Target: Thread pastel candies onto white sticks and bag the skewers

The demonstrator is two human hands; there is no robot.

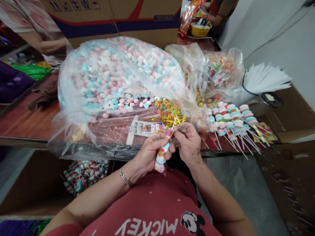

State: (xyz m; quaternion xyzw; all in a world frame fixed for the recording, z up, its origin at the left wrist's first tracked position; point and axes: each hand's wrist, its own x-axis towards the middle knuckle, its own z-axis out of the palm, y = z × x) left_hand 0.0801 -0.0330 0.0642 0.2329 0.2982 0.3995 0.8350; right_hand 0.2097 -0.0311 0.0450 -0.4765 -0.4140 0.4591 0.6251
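Above red shirt (152,205), left hand (149,154) grips candy skewer (161,161); right hand (188,143) pinches its top

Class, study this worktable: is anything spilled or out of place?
Yes: pink, blue and white candies lie loose at the mouth of the big plastic bag, mixed with scattered ring sweets and gold ties.

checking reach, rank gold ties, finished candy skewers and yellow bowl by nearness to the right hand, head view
1. gold ties: just beyond the right hand, slightly left.
2. finished candy skewers: laid out off to the right.
3. yellow bowl: at the far end, straight ahead.
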